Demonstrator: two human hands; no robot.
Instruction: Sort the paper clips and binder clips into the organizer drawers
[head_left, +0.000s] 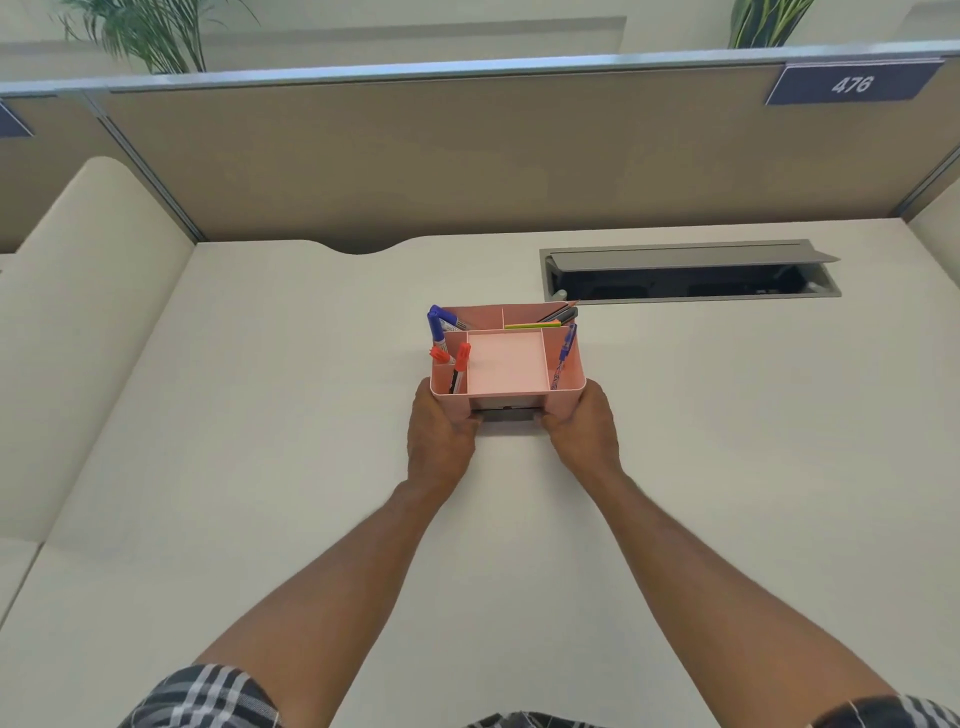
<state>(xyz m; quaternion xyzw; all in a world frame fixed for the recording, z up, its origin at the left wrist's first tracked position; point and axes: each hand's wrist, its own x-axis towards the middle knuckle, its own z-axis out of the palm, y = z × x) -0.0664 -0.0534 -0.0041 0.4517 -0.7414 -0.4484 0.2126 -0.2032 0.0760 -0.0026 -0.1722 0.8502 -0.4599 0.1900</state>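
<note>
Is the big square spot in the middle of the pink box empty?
Yes, empty. The pink organizer's middle compartment shows only its bare pink floor, while markers and pens stand in the side sections.

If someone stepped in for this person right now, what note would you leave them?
Left hand: gripping the pink organizer at its front left corner.
Right hand: gripping the front right corner.
Organizer stands on the desk, markers and pens in its side and back compartments, middle tray empty.
Drawer opening at the front is dark; contents unclear.
No paper clips or binder clips are visible, so I cannot tell whether sorting is done. Check the drawers first.
</note>
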